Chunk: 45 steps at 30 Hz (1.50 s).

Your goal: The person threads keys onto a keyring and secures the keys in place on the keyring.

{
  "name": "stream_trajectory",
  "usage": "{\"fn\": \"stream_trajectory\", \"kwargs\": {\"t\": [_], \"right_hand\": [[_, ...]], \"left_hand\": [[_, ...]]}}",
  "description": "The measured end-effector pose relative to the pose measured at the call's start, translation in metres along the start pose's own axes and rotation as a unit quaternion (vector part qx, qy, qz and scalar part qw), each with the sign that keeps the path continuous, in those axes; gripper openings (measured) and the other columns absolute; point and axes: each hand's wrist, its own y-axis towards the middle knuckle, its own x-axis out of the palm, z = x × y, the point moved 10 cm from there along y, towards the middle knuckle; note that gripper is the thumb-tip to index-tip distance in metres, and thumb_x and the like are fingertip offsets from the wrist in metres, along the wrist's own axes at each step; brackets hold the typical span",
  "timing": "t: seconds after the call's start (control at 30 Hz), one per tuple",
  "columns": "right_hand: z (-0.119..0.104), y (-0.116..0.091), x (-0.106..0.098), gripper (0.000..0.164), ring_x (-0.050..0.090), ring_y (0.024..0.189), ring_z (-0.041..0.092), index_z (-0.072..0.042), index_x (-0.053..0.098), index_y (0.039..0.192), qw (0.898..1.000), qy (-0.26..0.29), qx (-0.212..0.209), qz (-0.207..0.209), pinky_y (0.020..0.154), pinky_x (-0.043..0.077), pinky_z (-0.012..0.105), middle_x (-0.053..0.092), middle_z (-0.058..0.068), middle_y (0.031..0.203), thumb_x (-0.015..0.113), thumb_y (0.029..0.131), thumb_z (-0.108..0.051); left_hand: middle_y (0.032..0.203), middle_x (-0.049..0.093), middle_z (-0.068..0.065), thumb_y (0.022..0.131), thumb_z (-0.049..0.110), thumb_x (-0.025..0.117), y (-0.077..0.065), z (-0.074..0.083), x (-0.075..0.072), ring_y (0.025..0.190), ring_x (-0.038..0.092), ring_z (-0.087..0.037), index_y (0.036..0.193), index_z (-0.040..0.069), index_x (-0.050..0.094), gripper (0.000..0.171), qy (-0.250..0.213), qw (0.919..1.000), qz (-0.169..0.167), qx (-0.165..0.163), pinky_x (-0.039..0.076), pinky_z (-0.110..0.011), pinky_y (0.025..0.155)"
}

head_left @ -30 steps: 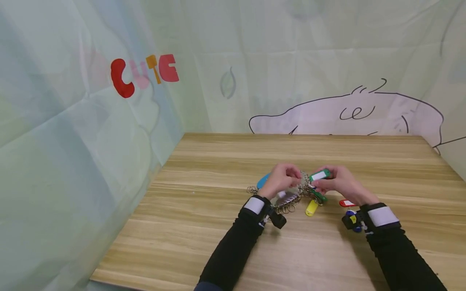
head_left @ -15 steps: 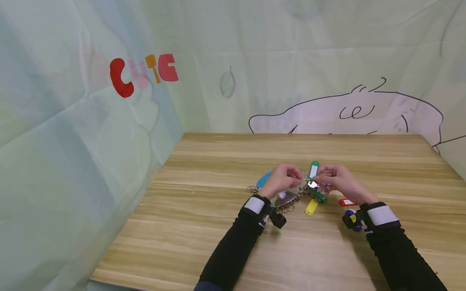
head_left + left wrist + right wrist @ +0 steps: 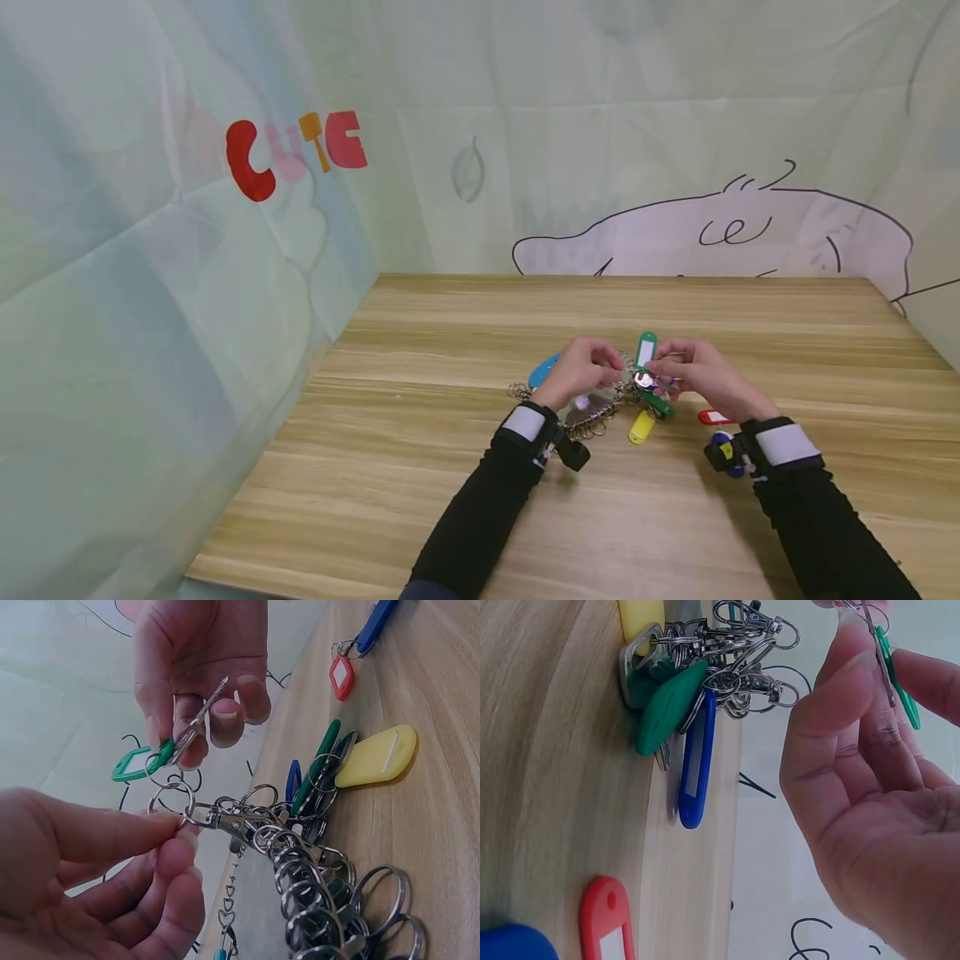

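In the left wrist view, my left hand [image 3: 112, 877] pinches a metal split ring [image 3: 171, 789] between thumb and fingertips. That ring hangs on a swivel clasp [image 3: 216, 819] at the end of a metal chain of many rings [image 3: 300, 877]. Above it, my right hand [image 3: 199, 652] holds a key [image 3: 201, 720] with a green key tag [image 3: 135, 765], whose small ring meets the split ring. Seen from the head, my left hand [image 3: 585, 367] and right hand [image 3: 697, 375] face each other close over the pile, the green tag [image 3: 646, 350] standing upright between them.
More tags lie around the chain: a yellow tag [image 3: 642, 427], a dark green tag [image 3: 667, 709] and a blue tag [image 3: 697, 769]. Off to the right are a red tag [image 3: 714, 417] and a blue piece [image 3: 514, 943]. A round blue thing [image 3: 543, 372] is partly behind my left hand.
The green tag has swung from a slant to upright as my right fingers shifted on the key. My left hand has stayed in place, and the last half second shows almost no motion.
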Motion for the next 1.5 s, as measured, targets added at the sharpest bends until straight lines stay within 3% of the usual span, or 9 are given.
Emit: {"fn": "stream_trajectory", "kwargs": {"t": [0.4,0.6,0.83,0.97,1.07,1.17,1.3,1.4,1.5], "right_hand": [[-0.002,-0.001,0.001,0.031,0.064,0.071,0.009,0.006,0.049,0.111,1.0,-0.005,0.001,-0.001,0.062,0.053,0.027,0.059,-0.003,0.077,0.058,0.096,-0.02],[-0.002,-0.002,0.0,0.031,0.064,0.071,0.01,0.006,0.049,0.111,1.0,-0.014,0.002,0.003,0.063,0.054,0.028,0.058,-0.003,0.078,0.057,0.096,-0.019],[-0.002,-0.002,-0.005,0.034,0.063,0.07,0.012,0.007,0.05,0.112,0.999,-0.035,0.002,0.019,0.062,0.053,0.027,0.064,-0.004,0.08,0.058,0.096,-0.021],[0.0,-0.002,-0.008,0.034,0.061,0.067,0.011,0.009,0.049,0.112,0.998,-0.05,0.004,0.026,0.06,0.052,0.027,0.066,-0.003,0.08,0.058,0.096,-0.02],[0.002,-0.002,-0.011,0.033,0.061,0.067,0.011,0.01,0.05,0.112,0.997,-0.064,0.004,0.035,0.062,0.054,0.028,0.065,0.001,0.082,0.058,0.096,-0.017],[0.003,-0.002,-0.016,0.033,0.063,0.069,0.009,0.011,0.051,0.113,0.995,-0.091,0.002,0.049,0.066,0.056,0.028,0.067,0.009,0.089,0.059,0.095,-0.016],[0.004,-0.004,-0.023,0.034,0.066,0.073,0.009,0.012,0.053,0.116,0.991,-0.12,0.005,0.055,0.068,0.057,0.027,0.068,0.023,0.1,0.059,0.095,-0.014],[0.004,-0.006,-0.027,0.035,0.066,0.076,0.012,0.012,0.053,0.118,0.988,-0.143,0.009,0.049,0.069,0.057,0.027,0.066,0.028,0.108,0.058,0.096,-0.015],[0.002,-0.01,-0.032,0.032,0.065,0.076,0.015,0.011,0.056,0.114,0.983,-0.181,0.018,0.039,0.067,0.056,0.027,0.067,0.025,0.102,0.057,0.096,-0.016]], "left_hand": [[0.076,0.063,-0.002,0.084,-0.002,0.066,0.0,0.0,0.0,0.063,0.055,-0.008,0.089,0.002,0.068,0.007,0.0,1.0,-0.003,-0.003,0.049,-0.023,0.059],[0.075,0.063,-0.001,0.084,-0.001,0.067,0.0,0.0,0.001,0.062,0.055,-0.008,0.089,0.002,0.067,0.006,0.0,1.0,-0.004,-0.003,0.055,-0.034,0.066],[0.076,0.065,-0.004,0.085,0.002,0.068,0.0,0.002,0.001,0.062,0.056,-0.008,0.091,0.002,0.067,0.005,0.011,0.9999,-0.003,0.003,0.052,-0.025,0.06],[0.081,0.066,-0.003,0.086,0.004,0.068,0.0,0.005,0.002,0.066,0.056,-0.005,0.095,0.001,0.067,0.01,0.042,0.9991,0.0,0.012,0.051,-0.022,0.063],[0.082,0.064,-0.001,0.086,0.006,0.068,0.0,0.009,0.007,0.069,0.054,-0.004,0.096,0.003,0.066,0.011,0.101,0.9942,-0.021,0.031,0.046,-0.016,0.062],[0.082,0.061,0.001,0.087,0.009,0.068,-0.002,0.011,0.022,0.069,0.052,-0.006,0.094,0.008,0.067,0.007,0.199,0.9754,-0.083,0.047,0.042,-0.016,0.059],[0.088,0.059,0.004,0.081,0.009,0.071,-0.011,0.007,0.042,0.07,0.051,-0.008,0.095,0.015,0.068,0.016,0.341,0.9236,-0.167,0.052,0.041,-0.018,0.057],[0.093,0.059,0.006,0.074,0.005,0.072,-0.017,0.002,0.048,0.074,0.05,-0.009,0.101,0.018,0.068,0.03,0.414,0.8903,-0.183,0.046,0.039,-0.018,0.057],[0.096,0.059,0.006,0.073,0.0,0.069,-0.021,0.0,0.049,0.078,0.049,-0.011,0.105,0.019,0.066,0.037,0.444,0.8782,-0.175,0.033,0.039,-0.019,0.057]]}}
